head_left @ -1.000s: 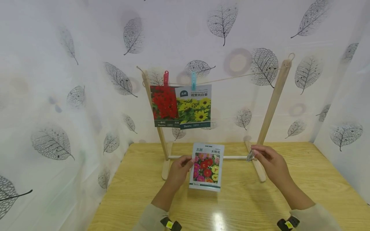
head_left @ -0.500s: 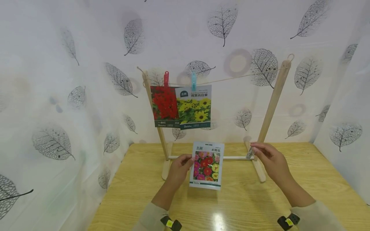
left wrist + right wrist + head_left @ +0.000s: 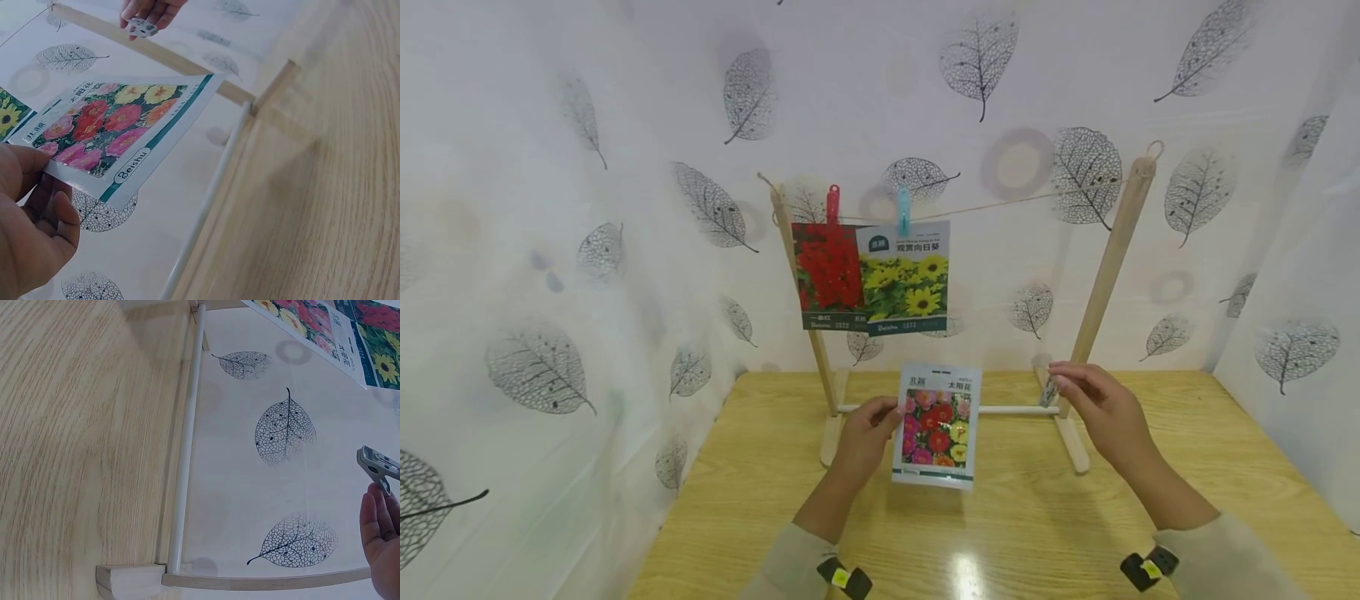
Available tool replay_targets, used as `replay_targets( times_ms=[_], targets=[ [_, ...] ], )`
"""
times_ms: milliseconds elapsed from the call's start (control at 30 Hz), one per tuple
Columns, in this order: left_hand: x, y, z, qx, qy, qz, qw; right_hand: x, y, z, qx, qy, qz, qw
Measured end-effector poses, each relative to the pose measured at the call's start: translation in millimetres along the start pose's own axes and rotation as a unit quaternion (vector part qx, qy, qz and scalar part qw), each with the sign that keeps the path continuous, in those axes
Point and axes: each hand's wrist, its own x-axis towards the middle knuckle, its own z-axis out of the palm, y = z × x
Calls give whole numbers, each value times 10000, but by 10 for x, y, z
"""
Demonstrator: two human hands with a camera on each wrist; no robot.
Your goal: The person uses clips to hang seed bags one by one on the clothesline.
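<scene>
My left hand (image 3: 862, 439) pinches the left edge of a white seed packet (image 3: 936, 427) with pink, red and yellow flowers on it. In the left wrist view the packet (image 3: 119, 134) tilts above the table, thumb on its front. Over to the right, my right hand (image 3: 1108, 418) holds a small grey clothespin (image 3: 1048, 392) between thumb and fingers. The right wrist view shows that clothespin (image 3: 378, 462) close up, apart from the packet. Behind hang a red-flower packet (image 3: 827, 271) under a red clothespin (image 3: 832, 205) and a yellow-flower packet (image 3: 904, 279) under a blue clothespin (image 3: 904, 210).
A thin string (image 3: 1015, 201) runs between a left wooden post (image 3: 820, 358) and a right wooden post (image 3: 1105, 275). A white rod (image 3: 1018, 410) joins their feet low down. All stands on a wood-grain table (image 3: 1015, 533) before a leaf-print curtain (image 3: 985, 308).
The seed packet in my left hand has risen slightly. My right hand, with the clothespin, has also gone up a little. The hanging packets stay as they were.
</scene>
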Motion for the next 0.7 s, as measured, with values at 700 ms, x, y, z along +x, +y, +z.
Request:
replay_targets(
  times_ms=[700],
  targets=[
    [21, 71, 12, -64, 106, 273, 9996, 115, -129, -41, 186, 13, -175, 9997]
  ],
)
